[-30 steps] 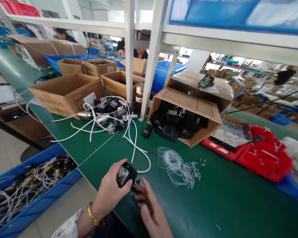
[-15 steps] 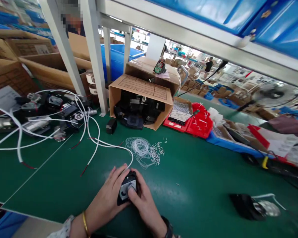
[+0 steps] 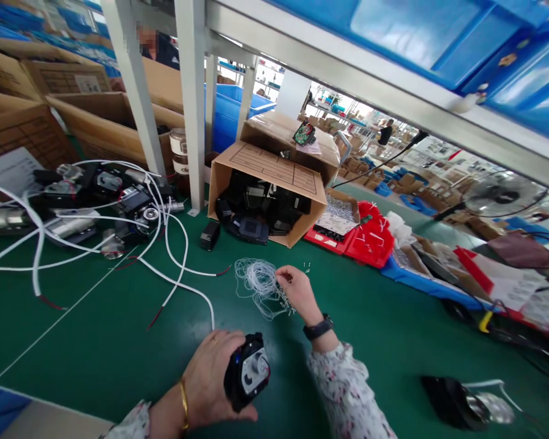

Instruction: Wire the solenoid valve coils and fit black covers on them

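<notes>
Two hands, one black part

The left hand point(image 3: 210, 375) holds the black part point(image 3: 249, 373) over the near side of the green table point(image 3: 370, 317). The palm and fingers hug one side and the thumb sits low, maybe to keep it steady. The part's shiny face is turned away from the palm, perhaps so it can be seen. The right hand point(image 3: 297, 292) is at the screws point(image 3: 291, 311). Its fingertips are close together, but the view cannot tell if they pinch a screw. The screws lie beside the string point(image 3: 258, 277), within easy reach. A white wire point(image 3: 196, 294) runs to the left hand, where its end is hidden. The box point(image 3: 265, 164) lies on its side, likely so the dark things point(image 3: 251, 228) are easy to get.
</notes>
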Action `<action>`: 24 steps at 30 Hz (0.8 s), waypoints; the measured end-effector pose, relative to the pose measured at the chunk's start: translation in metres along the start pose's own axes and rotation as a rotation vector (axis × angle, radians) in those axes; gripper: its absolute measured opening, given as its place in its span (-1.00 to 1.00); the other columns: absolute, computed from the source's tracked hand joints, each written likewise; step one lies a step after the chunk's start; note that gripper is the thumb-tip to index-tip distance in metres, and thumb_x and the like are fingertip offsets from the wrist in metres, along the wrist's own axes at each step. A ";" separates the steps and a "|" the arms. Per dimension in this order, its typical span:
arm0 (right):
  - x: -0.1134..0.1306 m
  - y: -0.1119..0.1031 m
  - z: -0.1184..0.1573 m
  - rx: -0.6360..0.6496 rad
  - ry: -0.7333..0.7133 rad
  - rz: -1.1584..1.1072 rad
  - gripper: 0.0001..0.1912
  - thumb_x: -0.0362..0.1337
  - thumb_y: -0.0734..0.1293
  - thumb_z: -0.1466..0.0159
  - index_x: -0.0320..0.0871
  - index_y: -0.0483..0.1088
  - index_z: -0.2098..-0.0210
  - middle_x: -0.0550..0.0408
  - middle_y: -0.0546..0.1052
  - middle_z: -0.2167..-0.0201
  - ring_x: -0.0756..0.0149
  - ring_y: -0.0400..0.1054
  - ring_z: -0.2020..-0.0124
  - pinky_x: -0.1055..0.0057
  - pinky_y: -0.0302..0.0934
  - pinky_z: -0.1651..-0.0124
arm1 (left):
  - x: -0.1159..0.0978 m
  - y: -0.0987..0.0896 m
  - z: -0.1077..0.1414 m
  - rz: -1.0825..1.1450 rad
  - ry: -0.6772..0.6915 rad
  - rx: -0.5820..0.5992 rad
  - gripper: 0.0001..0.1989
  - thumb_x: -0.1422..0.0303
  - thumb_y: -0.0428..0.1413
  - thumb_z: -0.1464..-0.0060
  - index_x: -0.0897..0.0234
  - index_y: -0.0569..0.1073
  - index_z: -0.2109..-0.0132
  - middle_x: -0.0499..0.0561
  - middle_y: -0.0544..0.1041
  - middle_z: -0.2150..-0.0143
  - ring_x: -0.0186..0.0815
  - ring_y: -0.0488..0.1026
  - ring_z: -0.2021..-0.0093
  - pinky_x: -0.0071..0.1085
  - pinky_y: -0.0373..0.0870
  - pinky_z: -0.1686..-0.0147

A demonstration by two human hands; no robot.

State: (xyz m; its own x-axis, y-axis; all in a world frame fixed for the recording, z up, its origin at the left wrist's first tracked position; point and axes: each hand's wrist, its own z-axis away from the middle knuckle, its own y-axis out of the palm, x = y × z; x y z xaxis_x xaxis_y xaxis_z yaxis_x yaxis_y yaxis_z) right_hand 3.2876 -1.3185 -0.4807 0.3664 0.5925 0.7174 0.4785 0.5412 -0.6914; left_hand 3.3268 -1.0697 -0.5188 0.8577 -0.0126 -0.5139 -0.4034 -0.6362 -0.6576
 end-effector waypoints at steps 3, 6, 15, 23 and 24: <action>0.011 0.017 -0.016 0.039 -0.097 0.091 -0.86 -0.50 0.28 -0.10 -0.16 0.42 0.44 0.08 0.42 0.41 0.27 0.30 0.32 0.34 0.18 0.20 | 0.004 0.009 0.006 -0.015 -0.010 0.017 -0.10 -0.25 0.10 0.36 0.26 0.17 -0.04 0.15 0.49 0.17 -0.05 0.49 0.22 -0.12 0.43 0.17; 0.020 0.028 -0.019 0.097 -0.196 0.140 -0.81 -0.54 0.35 -0.04 -0.12 0.43 0.45 0.07 0.40 0.35 0.22 0.25 0.20 0.30 0.13 0.09 | 0.007 0.011 0.010 -0.018 -0.036 0.037 -0.10 -0.23 0.11 0.35 0.26 0.15 -0.05 0.17 0.48 0.13 -0.03 0.48 0.16 -0.12 0.44 0.14; 0.030 0.017 -0.035 0.048 -0.216 0.031 -0.86 -0.44 0.23 -0.16 -0.15 0.30 0.50 0.07 0.44 0.43 0.27 0.30 0.32 0.32 0.18 0.19 | 0.013 0.013 0.012 0.006 -0.122 0.014 -0.10 -0.20 0.12 0.32 0.26 0.15 -0.09 0.18 0.48 0.09 -0.02 0.46 0.11 -0.11 0.43 0.08; 0.066 -0.059 -0.051 -0.031 -0.199 -0.146 -0.91 -0.27 0.18 -0.22 -0.14 0.22 0.40 0.12 0.47 0.50 0.35 0.37 0.44 0.40 0.23 0.32 | 0.011 0.006 0.008 0.049 -0.162 0.025 -0.13 -0.04 0.23 0.36 0.25 0.16 -0.08 0.15 0.47 0.10 -0.03 0.46 0.12 -0.13 0.46 0.13; 0.070 -0.070 -0.047 -0.037 -0.193 -0.145 -0.90 -0.26 0.20 -0.21 -0.14 0.23 0.41 0.14 0.45 0.53 0.36 0.36 0.46 0.40 0.23 0.33 | 0.011 0.005 0.008 0.057 -0.176 0.045 -0.14 0.00 0.25 0.37 0.24 0.15 -0.08 0.14 0.47 0.09 -0.04 0.46 0.12 -0.13 0.46 0.13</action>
State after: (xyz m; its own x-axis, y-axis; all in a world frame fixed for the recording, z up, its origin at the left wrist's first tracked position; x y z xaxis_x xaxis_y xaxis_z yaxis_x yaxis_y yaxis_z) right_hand 3.3173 -1.3434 -0.3779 0.1344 0.6148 0.7772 0.5454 0.6089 -0.5760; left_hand 3.3314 -1.0669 -0.5317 0.7656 0.0895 -0.6370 -0.4673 -0.6032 -0.6464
